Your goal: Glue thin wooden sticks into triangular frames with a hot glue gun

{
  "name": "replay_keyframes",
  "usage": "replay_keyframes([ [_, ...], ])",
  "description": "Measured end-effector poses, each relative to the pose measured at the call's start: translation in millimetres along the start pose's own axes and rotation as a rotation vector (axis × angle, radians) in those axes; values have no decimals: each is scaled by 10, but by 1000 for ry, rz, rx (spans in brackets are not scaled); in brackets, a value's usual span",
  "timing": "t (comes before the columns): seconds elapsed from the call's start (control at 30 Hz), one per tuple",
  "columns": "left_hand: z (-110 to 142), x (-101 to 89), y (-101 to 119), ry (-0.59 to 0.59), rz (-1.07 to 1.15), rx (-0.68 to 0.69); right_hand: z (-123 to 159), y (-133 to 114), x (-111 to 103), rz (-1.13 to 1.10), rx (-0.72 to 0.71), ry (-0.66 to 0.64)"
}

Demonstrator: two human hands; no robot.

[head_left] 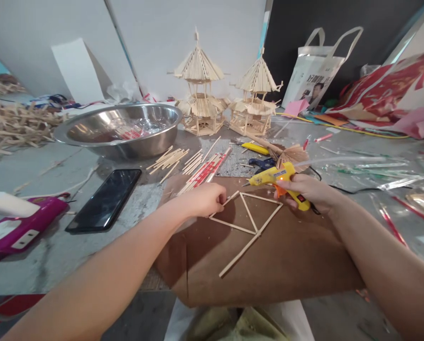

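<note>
A frame of thin wooden sticks (249, 212), crossed by one diagonal, lies flat on a brown sheet (290, 265), its upper-left stick pinched in the curled fingers of the person's left hand (211, 199). The right hand (309, 190) grips a yellow glue gun (269, 177), its nozzle just above the frame's top corner. Beyond lie a red-wrapped bundle of sticks (212, 168), a steel basin (137, 148) and two stick-built pagodas (199, 106).
</note>
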State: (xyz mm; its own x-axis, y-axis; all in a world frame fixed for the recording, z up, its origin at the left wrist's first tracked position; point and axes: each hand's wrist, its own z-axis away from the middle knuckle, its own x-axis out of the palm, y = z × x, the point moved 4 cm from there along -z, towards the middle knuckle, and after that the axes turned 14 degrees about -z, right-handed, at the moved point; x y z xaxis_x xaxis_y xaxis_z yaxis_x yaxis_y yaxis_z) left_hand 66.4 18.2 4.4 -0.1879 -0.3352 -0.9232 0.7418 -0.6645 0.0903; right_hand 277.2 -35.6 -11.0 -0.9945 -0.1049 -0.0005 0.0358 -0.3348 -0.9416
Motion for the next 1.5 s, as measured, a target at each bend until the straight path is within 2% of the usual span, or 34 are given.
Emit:
replay_keyframes([
  [0.53, -8, 12, -1, -9, 9, -8, -32, 42, 77, -85, 11, -33],
  [0.77, -12, 10, -9, 24, -1, 1, -40, 52, 71, -76, 21, -23],
  [1.5, 7, -11, 10, 11, -6, -2, -29, 48, 75, -52, 25, -18],
])
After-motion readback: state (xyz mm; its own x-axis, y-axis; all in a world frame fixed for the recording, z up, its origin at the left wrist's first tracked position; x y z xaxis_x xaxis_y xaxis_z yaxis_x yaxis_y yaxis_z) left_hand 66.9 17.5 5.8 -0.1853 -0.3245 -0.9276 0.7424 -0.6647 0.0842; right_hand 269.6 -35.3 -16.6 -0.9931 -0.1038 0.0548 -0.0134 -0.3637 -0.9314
